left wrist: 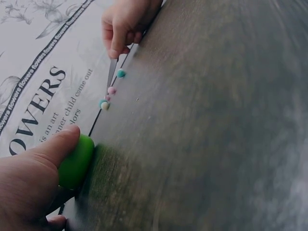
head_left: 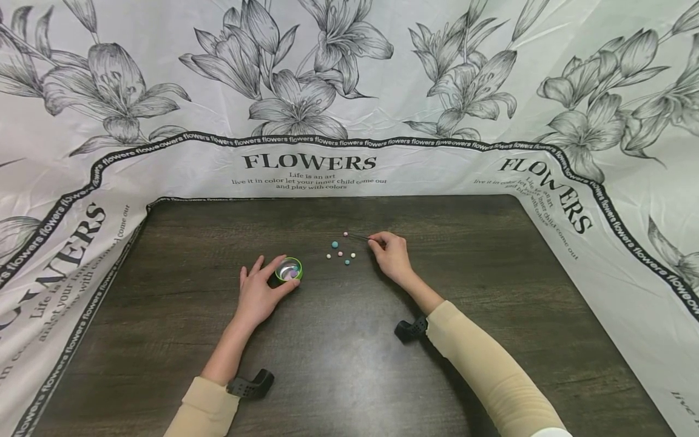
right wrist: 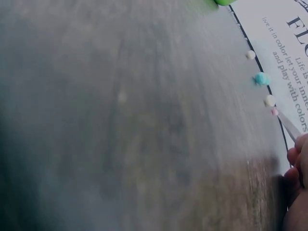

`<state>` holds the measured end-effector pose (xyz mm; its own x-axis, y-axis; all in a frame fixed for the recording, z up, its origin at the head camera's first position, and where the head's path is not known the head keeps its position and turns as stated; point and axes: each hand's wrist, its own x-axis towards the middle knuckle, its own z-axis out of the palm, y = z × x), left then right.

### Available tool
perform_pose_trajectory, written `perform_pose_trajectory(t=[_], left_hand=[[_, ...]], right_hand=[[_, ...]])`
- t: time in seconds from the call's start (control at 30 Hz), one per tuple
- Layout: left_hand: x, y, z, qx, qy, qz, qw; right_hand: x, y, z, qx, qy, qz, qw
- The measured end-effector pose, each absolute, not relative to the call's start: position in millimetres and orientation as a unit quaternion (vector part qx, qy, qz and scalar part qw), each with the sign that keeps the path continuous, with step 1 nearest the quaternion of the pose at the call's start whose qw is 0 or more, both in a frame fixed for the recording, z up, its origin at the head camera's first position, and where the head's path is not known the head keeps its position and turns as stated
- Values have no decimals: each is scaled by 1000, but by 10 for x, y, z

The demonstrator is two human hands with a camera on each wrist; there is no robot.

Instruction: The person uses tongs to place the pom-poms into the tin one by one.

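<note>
My left hand (head_left: 258,296) holds a small green-rimmed cup (head_left: 282,268) between thumb and forefinger, its other fingers spread over the table. Inside the silvery cup lie a purple ball (head_left: 293,274) and some teal. My right hand (head_left: 391,257) pinches thin metal tweezers (head_left: 358,237), whose tips point left and reach a pink ball (head_left: 346,234). Nearer to me sit a larger blue ball (head_left: 335,244), a smaller blue ball (head_left: 346,262), another pink ball (head_left: 340,254) and two white balls (head_left: 353,255). The left wrist view shows the cup's green outer wall (left wrist: 79,163) beside the thumb.
Both hands work over a dark wood-grain table (head_left: 338,340). White cloth with printed flowers and lettering (head_left: 311,162) stands along its back and sides. Black bands with devices (head_left: 253,385) sit at both wrists, by beige sleeves (head_left: 491,376).
</note>
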<state>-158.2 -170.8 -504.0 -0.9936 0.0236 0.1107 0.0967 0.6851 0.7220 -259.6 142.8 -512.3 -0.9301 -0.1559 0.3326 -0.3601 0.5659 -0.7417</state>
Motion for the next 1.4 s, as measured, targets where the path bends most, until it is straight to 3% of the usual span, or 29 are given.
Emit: perform_pose_trajectory(t=[0.67,1.4], left_hand=[[-1584,-1712,-5047,-31,-917,-396,43],[-1596,-1723,-5056,-29,-917,-396,40]], right_hand=[[-2558,1395,-5099,154,-881,417,160],[-2533,1330,-5010,141,-863,458,160]])
